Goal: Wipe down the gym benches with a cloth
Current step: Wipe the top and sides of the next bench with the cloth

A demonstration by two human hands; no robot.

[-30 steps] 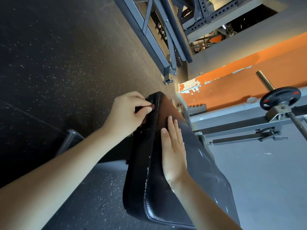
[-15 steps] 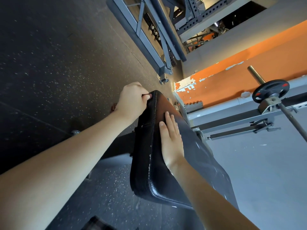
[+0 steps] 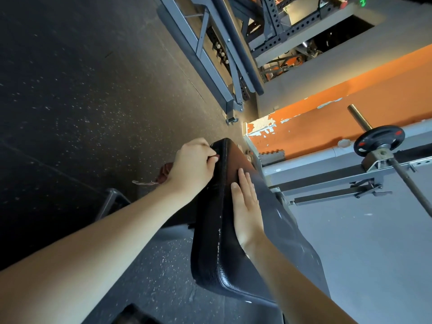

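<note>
Cloth (image 3: pixel 164 172) perhaps behind left hand (image 3: pixel 194 164); barbell (image 3: pixel 371 139) nearby.

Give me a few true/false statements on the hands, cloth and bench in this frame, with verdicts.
1. The right hand lies flat on top of the bench pad. True.
2. The left hand holds nothing. False: it grips a reddish cloth at the pad's side edge, near its far end.
3. The cloth is spread out under the right hand. False: it is bunched in the left hand, and the right hand touches the pad directly.
4. A weight plate sits on a bar to the right of the bench. True.
</note>
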